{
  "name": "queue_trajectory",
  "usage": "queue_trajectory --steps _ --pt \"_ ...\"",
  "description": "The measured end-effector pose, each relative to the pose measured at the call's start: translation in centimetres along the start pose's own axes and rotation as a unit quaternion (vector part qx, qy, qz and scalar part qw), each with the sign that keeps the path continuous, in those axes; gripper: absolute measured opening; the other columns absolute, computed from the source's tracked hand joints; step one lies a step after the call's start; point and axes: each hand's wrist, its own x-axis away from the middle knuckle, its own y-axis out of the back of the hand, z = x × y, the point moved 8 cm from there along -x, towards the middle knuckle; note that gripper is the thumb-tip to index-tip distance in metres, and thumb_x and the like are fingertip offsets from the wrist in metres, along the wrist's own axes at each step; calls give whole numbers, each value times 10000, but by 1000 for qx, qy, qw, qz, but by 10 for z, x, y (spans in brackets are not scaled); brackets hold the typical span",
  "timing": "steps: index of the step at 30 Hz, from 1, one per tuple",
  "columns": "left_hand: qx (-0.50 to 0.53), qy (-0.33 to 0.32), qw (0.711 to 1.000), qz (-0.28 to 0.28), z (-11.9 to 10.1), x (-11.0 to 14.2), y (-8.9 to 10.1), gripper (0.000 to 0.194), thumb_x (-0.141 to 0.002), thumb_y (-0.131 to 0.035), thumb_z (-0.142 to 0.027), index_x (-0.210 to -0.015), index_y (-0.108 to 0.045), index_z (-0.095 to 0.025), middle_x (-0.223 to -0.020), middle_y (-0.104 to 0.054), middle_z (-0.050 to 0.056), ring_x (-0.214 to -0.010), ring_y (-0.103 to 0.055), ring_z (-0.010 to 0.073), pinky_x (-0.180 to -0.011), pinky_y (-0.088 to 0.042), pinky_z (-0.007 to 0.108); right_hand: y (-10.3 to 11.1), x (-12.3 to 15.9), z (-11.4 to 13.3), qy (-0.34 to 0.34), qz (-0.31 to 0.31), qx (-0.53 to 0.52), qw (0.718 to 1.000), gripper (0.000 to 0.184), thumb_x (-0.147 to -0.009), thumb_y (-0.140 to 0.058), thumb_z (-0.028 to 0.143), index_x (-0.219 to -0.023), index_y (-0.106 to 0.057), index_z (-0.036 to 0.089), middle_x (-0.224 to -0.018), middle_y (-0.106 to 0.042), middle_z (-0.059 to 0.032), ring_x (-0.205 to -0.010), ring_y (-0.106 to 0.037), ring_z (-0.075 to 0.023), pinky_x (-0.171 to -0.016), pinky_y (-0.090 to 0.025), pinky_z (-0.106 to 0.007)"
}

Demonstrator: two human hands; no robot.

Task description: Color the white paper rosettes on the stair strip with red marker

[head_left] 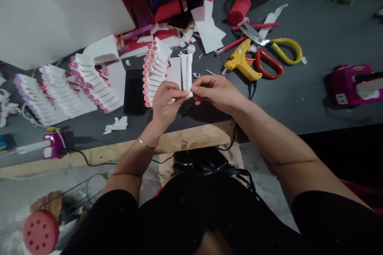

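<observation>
Left hand [166,101] and right hand [217,92], fingertips [182,95] closed in a pinch on the lower end of a white paper strip [187,73], held above the centre of the grey desk [302,99] near its front edge; shaping in hand, the next move calling for a steady hold.

We get soft, fairly dim indoor light, a dark shadow under the right hand [217,92] on the bench [299,115], bowed wide-angle edges, sharp focus throughout

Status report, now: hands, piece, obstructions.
Left hand and right hand pinching white paper strip. White foam ball at its top. Black smartphone lying beside left hand.
</observation>
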Motion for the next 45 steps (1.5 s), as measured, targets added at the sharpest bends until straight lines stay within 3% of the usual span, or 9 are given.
queue_trajectory --steps 17,22,26,29,33,36,41,43,45 --pt "159 231 957 70 24 4 -11 393 -918 -836 -583 -816 -746 -214 -813 -645 10 -720 -606 124 -585 -500 237 -5 14 28 138 11 214 967 473 -809 -874 641 -877 -746 191 -801 -718 -5 -715 -610 -112 -657 -521 -255" --pt "264 331 902 85 39 15 -24 505 -782 -924 -648 -814 -697 -198 -821 -636 -12 -616 -553 84 -482 -461 206 -6 14 27 141 11 231 963 462 -823 -865 630 -845 -716 194 -759 -682 9 -680 -569 -104 -630 -491 -248" --pt "360 396 839 101 39 20 -38 615 -662 -995 -653 -974 -697 -216 -853 -670 -14 -702 -655 117 -495 -507 203 -8 14 27 145 19 214 966 449 -830 -859 613 -861 -719 186 -767 -684 4 -688 -573 -108 -630 -477 -254" --pt "376 406 827 100 35 19 -41 589 -680 -993 -636 -958 -707 -203 -883 -712 5 -722 -677 117 -515 -516 201 -10 13 26 151 28 216 964 425 -846 -844 586 -860 -716 182 -769 -686 1 -687 -560 -107 -629 -466 -255" --pt "355 388 849 52 36 18 -36 518 -698 -998 -593 -826 -694 -194 -831 -695 -13 -677 -620 89 -521 -505 194 -12 11 22 137 38 237 961 350 -866 -814 511 -845 -705 179 -737 -664 21 -663 -530 -89 -603 -427 -233" --pt "307 344 886 40 34 18 -32 492 -783 -927 -643 -866 -705 -212 -811 -652 -19 -668 -612 95 -532 -510 217 -11 9 18 120 33 222 967 332 -850 -821 485 -822 -697 179 -705 -646 35 -635 -514 -77 -586 -412 -222" --pt "93 129 986 -51 12 6 4 396 -992 -715 -661 -1137 -655 -298 -1103 -663 51 -987 -682 184 -707 -577 321 -4 3 9 68 17 152 986 410 -790 -888 540 -794 -679 188 -643 -588 54 -572 -511 -73 -540 -444 -224" --pt "3 24 998 -65 -2 3 12 383 -1006 -726 -608 -1242 -643 -318 -1142 -656 58 -1034 -665 202 -769 -576 357 -2 1 6 48 14 118 992 419 -798 -888 549 -791 -673 189 -639 -589 54 -564 -516 -73 -530 -474 -222" --pt "-36 -43 998 -27 -10 3 8 374 -999 -761 -551 -1289 -669 -333 -1098 -669 39 -1008 -663 199 -822 -571 369 0 -1 5 40 10 87 995 437 -795 -892 565 -784 -670 190 -648 -609 49 -566 -523 -70 -525 -494 -217"
